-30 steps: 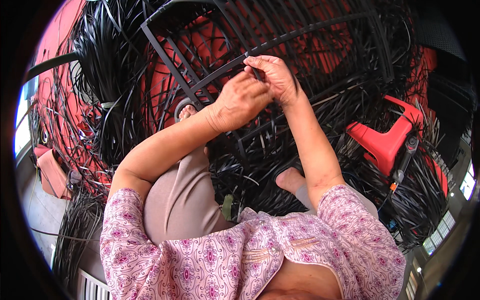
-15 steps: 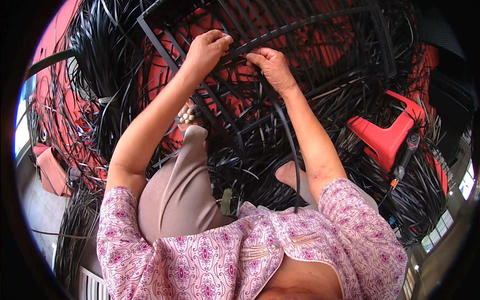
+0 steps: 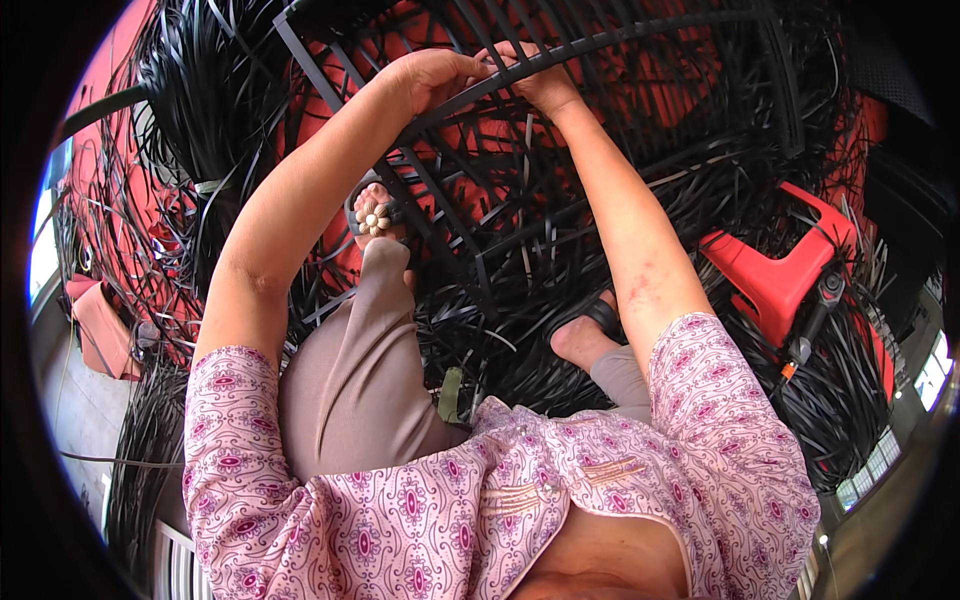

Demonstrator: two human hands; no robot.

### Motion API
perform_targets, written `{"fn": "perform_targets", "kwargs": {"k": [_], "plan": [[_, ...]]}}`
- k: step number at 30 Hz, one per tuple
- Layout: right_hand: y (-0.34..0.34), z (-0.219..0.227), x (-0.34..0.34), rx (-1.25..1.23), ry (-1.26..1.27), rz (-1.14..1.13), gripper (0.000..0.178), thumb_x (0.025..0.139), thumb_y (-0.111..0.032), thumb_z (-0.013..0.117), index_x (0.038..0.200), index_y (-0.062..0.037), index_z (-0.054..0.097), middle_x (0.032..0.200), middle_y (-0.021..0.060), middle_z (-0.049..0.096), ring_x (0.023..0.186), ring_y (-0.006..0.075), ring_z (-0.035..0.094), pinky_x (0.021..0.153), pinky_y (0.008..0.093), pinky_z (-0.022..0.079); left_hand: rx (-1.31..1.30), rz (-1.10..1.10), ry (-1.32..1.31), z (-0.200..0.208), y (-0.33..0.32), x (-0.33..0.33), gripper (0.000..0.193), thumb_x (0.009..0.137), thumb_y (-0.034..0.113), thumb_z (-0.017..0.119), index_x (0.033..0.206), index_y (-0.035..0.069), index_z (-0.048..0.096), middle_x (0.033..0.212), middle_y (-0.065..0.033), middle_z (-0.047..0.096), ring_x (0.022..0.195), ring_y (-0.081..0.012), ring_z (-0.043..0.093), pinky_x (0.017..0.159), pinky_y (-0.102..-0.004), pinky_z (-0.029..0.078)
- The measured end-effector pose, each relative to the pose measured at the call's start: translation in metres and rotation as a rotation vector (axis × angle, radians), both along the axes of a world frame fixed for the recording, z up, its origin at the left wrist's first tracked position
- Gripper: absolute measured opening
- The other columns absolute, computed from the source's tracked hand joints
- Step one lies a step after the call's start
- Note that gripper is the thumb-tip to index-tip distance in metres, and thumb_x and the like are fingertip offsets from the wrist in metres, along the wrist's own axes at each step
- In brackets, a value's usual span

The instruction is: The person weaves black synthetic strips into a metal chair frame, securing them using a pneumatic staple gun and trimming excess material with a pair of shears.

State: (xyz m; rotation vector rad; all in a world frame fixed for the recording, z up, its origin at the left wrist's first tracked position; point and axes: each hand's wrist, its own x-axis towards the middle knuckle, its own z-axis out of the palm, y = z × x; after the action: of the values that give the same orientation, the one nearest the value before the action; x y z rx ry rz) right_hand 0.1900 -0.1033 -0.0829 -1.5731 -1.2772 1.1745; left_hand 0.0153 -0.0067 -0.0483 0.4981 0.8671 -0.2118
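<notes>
Both my hands meet at the curved black bar (image 3: 640, 35) of a slatted black frame, near the top of the view. My left hand (image 3: 438, 78) is on the near side of the bar, fingers bent and closed, tips against the fingers of the other hand. My right hand (image 3: 545, 88) reaches behind the bar, which crosses in front of it. Its fingers are curled together, partly hidden by the bar and a slat. What the fingertips pinch is too small to make out. Flat black strips (image 3: 530, 250) lie tangled beneath the frame.
A thick bundle of black strips (image 3: 205, 110) hangs at the upper left. To the right lies a red plastic stool (image 3: 775, 265), with a dark tool (image 3: 825, 290) beside it. My sandalled foot (image 3: 375, 215) is close to the frame's near edge. Red sheeting (image 3: 320, 150) shows underneath.
Both hands have moved up and closer together, the right one now behind the bar. The long black strip that trailed from my right hand toward my lap no longer shows there.
</notes>
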Motion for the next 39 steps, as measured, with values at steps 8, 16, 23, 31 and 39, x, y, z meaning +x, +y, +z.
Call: {"fn": "perform_targets", "kwargs": {"k": [8, 16, 23, 31, 39], "plan": [[-0.053, 0.027, -0.021, -0.193, 0.076, -0.424, 0.028, 0.087, -0.028, 0.069, 0.095, -0.0018, 0.068, 0.077, 0.0042, 0.067, 0.071, 0.0135, 0.063, 0.062, 0.0254, 0.049, 0.593, 0.194, -0.019, 0.046, -0.029, -0.017, 0.011, 0.089, 0.013, 0.067, 0.091, 0.003, 0.070, 0.081, -0.0003, 0.068, 0.068, -0.0046, 0.058, 0.062, -0.0196, 0.047], [-0.068, 0.111, -0.046, -0.496, 0.630, -0.517, 0.049, 0.086, -0.053, 0.065, 0.085, -0.0043, 0.069, 0.071, 0.0027, 0.065, 0.058, 0.0096, 0.060, 0.050, 0.0207, 0.043, 1.771, -0.088, -0.038, 0.060, -0.064, -0.022, 0.012, 0.084, 0.011, 0.066, 0.093, 0.003, 0.068, 0.082, -0.0066, 0.064, 0.074, -0.0239, 0.065, 0.065, -0.0310, 0.053], [-0.060, 0.115, -0.052, -0.621, 0.666, -0.454, 0.040, 0.082, -0.046, 0.073, 0.086, -0.0068, 0.069, 0.071, 0.0016, 0.066, 0.058, 0.0092, 0.061, 0.049, 0.0205, 0.044, 2.164, -0.321, -0.100, 0.053, -0.072, -0.031, 0.041, 0.077, 0.003, 0.059, 0.118, 0.002, 0.062, 0.108, -0.0120, 0.063, 0.099, -0.0298, 0.062, 0.085, -0.0377, 0.052], [-0.076, 0.091, -0.055, -0.440, 0.453, -0.417, 0.016, 0.089, -0.020, 0.067, 0.091, -0.0041, 0.069, 0.072, 0.0003, 0.066, 0.058, 0.0071, 0.058, 0.053, 0.0210, 0.044, 1.239, -0.055, -0.095, 0.046, -0.051, -0.032, 0.025, 0.090, 0.003, 0.056, 0.113, 0.000, 0.066, 0.102, -0.0057, 0.068, 0.097, -0.0130, 0.063, 0.091, -0.0255, 0.048], [-0.064, 0.023, -0.044, -0.163, 0.357, -0.352, 0.017, 0.089, -0.017, 0.068, 0.094, -0.0015, 0.071, 0.074, 0.0021, 0.068, 0.062, 0.0069, 0.059, 0.058, 0.0218, 0.046, 0.371, -0.052, -0.003, 0.033, -0.020, -0.028, 0.027, 0.097, 0.023, 0.055, 0.102, -0.001, 0.068, 0.088, -0.0065, 0.070, 0.076, -0.0128, 0.068, 0.069, -0.0249, 0.056]]}}
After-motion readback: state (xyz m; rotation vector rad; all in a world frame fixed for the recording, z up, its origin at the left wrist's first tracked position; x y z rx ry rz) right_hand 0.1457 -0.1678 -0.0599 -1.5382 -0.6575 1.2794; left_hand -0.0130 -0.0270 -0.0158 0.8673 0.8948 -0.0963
